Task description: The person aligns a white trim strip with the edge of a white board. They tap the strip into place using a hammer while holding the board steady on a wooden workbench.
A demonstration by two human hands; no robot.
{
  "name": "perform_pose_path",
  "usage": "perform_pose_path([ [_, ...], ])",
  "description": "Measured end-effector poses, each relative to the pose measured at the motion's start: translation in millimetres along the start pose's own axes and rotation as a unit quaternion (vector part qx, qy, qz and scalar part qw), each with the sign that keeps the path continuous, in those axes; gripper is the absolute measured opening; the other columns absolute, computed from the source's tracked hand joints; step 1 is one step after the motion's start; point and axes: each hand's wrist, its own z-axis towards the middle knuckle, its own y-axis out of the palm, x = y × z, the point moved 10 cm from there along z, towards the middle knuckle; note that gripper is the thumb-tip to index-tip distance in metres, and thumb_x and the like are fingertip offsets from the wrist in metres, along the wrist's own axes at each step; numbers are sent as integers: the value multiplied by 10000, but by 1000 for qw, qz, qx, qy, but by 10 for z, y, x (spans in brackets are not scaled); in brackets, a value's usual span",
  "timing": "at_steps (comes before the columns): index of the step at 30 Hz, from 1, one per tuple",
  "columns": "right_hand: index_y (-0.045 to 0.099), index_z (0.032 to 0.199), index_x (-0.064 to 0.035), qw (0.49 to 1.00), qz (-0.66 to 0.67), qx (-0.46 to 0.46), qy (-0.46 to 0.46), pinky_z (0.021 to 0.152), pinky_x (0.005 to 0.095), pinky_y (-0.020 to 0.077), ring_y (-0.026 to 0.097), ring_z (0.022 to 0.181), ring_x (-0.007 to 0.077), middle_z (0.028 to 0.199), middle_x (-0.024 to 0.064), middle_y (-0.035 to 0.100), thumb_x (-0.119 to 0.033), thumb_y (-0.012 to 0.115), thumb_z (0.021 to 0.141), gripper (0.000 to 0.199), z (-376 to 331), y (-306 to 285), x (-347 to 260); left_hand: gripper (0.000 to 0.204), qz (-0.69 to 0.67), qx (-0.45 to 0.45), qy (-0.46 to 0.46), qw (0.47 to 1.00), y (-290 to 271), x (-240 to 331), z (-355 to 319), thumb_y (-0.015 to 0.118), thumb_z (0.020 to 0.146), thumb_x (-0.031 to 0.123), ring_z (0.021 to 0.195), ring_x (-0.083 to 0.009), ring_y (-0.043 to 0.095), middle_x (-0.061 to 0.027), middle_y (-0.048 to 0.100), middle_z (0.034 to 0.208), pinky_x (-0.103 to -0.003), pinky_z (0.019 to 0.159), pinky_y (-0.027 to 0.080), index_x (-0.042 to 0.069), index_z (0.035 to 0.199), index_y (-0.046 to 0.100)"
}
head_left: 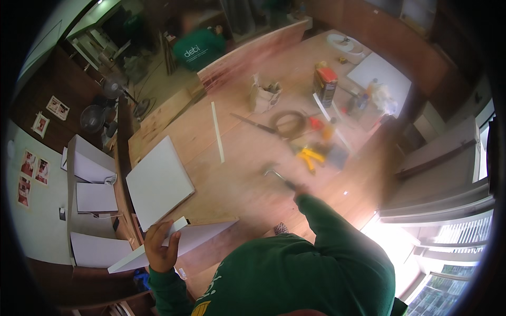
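We see a large wooden workbench of pale brown boards. Our landmark is the coiled hose lying near its middle. Left of the coil lies a thin white strip, and further left a square white panel rests flat at the bench's edge. Just behind the coil stands a small torn carton; to its right stands a red and black box. In front of the coil lie yellow-handled tools, blurred. Far behind and right of it lies another white board.
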Motion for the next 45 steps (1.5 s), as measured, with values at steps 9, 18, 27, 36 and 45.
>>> perform_pose_path([
  [9,569,1384,-151,998,11,10,56,1034,511,517,576,1296,342,1335,118,591,-264,633,972,432,110,11,-4,309,12,-2,-19,1000,-3,7,-22,817,802,-13,908,-319,681,-164,684,1034,-380,788,555,-10,1099,730],
  [18,599,1355,-140,992,89,-73,49,1096,509,492,549,1347,372,1430,142,563,-211,614,983,379,-31,-288,-56,258,-25,-25,-76,997,1,-211,-126,801,839,80,907,-310,675,-166,686,1044,-369,785,536,-20,1060,711],
  [27,599,1372,-146,987,112,-100,63,1104,519,485,527,1375,381,1450,154,554,-204,628,970,408,-84,-370,-52,301,-37,-55,-98,993,57,-233,-140,779,886,179,932,-298,674,-160,695,1061,-372,806,529,-14,1111,725],
  [36,599,1366,-155,996,77,-33,30,1087,528,495,534,1357,391,1428,160,560,-196,646,951,420,261,229,58,333,-86,-51,-140,985,31,-361,-159,812,858,226,886,-234,645,-118,666,987,-340,788,518,-7,1054,677],
  [45,564,1384,-166,1000,21,-10,20,1042,528,526,545,1321,381,1397,151,554,-215,633,969,423,305,397,85,305,-137,-48,-195,970,65,-417,-140,812,816,148,881,-134,564,-34,583,949,-279,815,466,29,1007,606],
])
